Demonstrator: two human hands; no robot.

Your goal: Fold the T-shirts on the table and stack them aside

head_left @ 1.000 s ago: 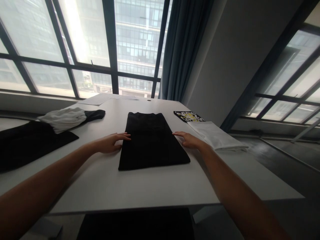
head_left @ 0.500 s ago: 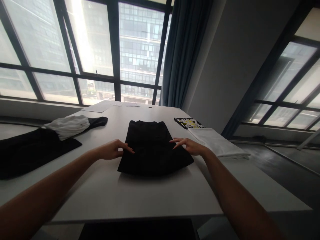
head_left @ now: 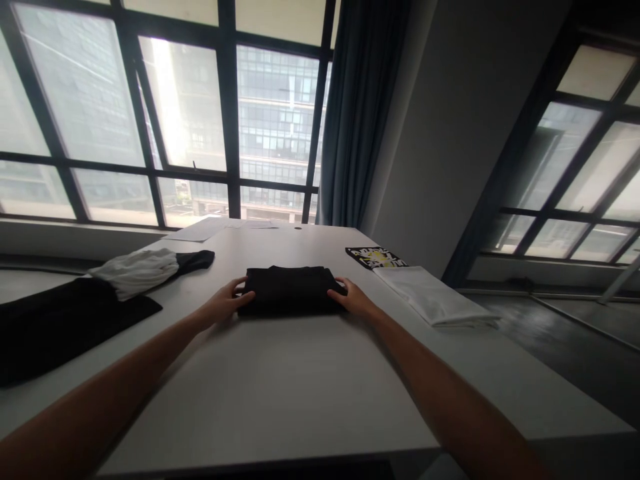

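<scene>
Across the whole lower frame lies your white table point(head_left: 280, 393), bare from the near edge up to the clothes. Behind it, from ten to twelve o'clock, stands a wall of dark-framed windows point(head_left: 190, 133), with a blue curtain point(head_left: 357, 113) at one o'clock and a plain grey wall point(head_left: 450, 133) beside it. The table's right edge runs from one o'clock down to four o'clock, with dark floor beyond it.

At nine o'clock a large black garment point(head_left: 60, 327) spreads to the left edge, a crumpled white garment point(head_left: 135, 270) lying on its far end. At two o'clock a folded white cloth point(head_left: 435, 303) sits near the right edge, with a black and yellow printed piece point(head_left: 375, 257) just behind it. Papers point(head_left: 200, 229) lie at the far edge, around eleven o'clock.

At the centre, twelve o'clock from you, rests the folded black garment point(head_left: 290, 290), a compact rectangle. Your left hand point(head_left: 225, 303) touches its left end and your right hand point(head_left: 353, 298) its right end, fingers loosely curled against the cloth; you cannot tell whether they pinch it.
</scene>
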